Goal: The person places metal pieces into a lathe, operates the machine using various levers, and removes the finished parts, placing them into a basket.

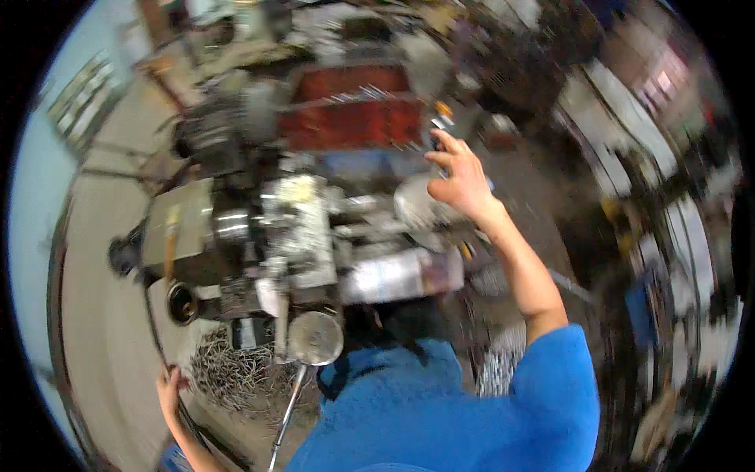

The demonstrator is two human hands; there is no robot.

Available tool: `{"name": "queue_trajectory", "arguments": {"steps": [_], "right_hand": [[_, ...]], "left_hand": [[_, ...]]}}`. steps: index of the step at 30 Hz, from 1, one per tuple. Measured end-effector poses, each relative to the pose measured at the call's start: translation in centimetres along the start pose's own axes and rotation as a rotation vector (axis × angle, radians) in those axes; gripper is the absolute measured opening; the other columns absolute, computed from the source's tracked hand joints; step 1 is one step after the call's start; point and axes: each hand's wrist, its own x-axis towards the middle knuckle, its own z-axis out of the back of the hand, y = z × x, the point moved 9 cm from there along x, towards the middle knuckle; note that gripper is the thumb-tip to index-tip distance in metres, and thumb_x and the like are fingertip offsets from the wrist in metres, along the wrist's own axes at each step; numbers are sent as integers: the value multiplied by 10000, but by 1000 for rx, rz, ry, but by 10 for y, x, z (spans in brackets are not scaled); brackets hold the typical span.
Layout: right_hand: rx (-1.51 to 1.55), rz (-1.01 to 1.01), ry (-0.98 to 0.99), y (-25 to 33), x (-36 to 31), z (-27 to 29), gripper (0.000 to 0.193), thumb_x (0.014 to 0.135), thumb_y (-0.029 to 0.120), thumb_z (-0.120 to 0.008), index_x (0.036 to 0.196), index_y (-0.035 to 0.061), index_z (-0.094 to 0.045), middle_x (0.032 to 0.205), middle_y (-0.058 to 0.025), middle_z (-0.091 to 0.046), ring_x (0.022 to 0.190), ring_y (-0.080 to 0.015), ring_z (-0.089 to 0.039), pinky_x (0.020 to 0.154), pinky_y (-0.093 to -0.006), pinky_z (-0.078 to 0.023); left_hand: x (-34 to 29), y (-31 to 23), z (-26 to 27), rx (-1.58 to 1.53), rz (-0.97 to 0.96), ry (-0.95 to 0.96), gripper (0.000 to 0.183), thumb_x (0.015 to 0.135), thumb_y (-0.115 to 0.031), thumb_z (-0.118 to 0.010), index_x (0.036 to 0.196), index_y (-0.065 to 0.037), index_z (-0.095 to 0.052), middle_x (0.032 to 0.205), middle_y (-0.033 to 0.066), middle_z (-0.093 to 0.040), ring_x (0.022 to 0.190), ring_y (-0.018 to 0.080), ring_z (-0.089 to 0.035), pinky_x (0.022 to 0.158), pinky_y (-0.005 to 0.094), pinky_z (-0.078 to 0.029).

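Motion blurs much of the head view. My right hand (459,177) reaches over the right side of a metalworking machine (303,236), its fingers apart and nothing visible in them. Just beyond its fingertips is a small yellow-and-white thing (443,116), too smeared to name. To the left of the hand stands a red tray (350,126) with thin metal rods (362,94) in it. Low on the left, my left hand (167,387) hangs beside a dark cable or bar (153,330). Its fingers look spread; whether they touch the cable or bar is unclear.
A round metal disc (315,338) and a slanting metal rod (289,413) stand close in front of me. Many short metal pieces (228,366) lie heaped at lower left, with another heap (501,368) at right. Pale panels (629,126) line the right side.
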Motion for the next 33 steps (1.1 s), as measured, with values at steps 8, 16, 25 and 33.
{"name": "queue_trajectory", "arguments": {"steps": [8, 16, 25, 33], "right_hand": [[-261, -904, 575, -154, -324, 64, 401, 599, 172, -582, 982, 92, -670, 1003, -151, -634, 914, -312, -591, 826, -361, -472], [-458, -1379, 1016, -162, -555, 55, 378, 660, 240, -587, 1007, 114, -662, 1075, -173, -611, 1005, -312, -582, 888, -356, -463], [-550, -1387, 975, -155, -557, 30, 411, 689, 279, -582, 1001, 16, -638, 1097, -188, -601, 1048, -297, -570, 901, -350, -454], [-486, -1296, 734, -148, -521, 43, 382, 621, 251, -615, 937, 46, -678, 1045, -193, -609, 981, -296, -584, 858, -363, -467]], "left_hand": [[-3, 61, 39, -95, 185, 40, 406, 870, -270, -603, 1168, -10, -508, 724, 67, -587, 655, 164, -583, 612, 300, -507], [12, 49, 16, -111, 206, 120, 502, 854, -338, -612, 1217, -22, -471, 767, 87, -577, 718, 160, -558, 691, 324, -496], [24, 57, 14, -217, 182, 145, 467, 872, -313, -594, 1214, -23, -461, 745, 81, -565, 693, 163, -532, 652, 311, -479], [26, 64, 45, 466, 80, 54, 382, 854, -253, -614, 1136, -7, -534, 822, 121, -620, 768, 198, -602, 666, 346, -494]]}}
